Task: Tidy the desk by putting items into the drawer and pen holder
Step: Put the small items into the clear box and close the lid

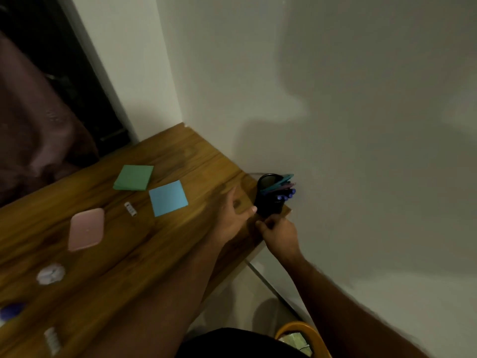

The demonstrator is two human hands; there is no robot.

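At the far left edge of the wooden counter (165, 161) we see a blurred blue object (11, 310), and below it a small white ridged piece (53, 341) near the front edge. Just right of these lies a round whitish object (50, 273), too blurred for us to identify. Behind it sits a pink rounded-square case (86, 228), lying flat. Further right we find a small white cylinder (130, 209), then a green sticky-note pad (134, 177) toward the back and a blue sticky-note pad (168, 198) just beside it, the two pads close but apart.

Moving right, our left hand (233, 218) lies over the counter with fingers stretched out toward the black pen holder (268, 200); its grip is released and a fingertip reaches the holder's base. The pen holder stands at the counter's right corner against the white wall (361, 125), holding several pens (284, 189) with teal, pink and blue ends leaning to the right. Our right hand (280, 235) is just in front of the holder, fingers curled at its lower edge; whether its grip actually clasps the holder we cannot tell. Low at the right, a yellow rim (304, 332) shows on the floor.
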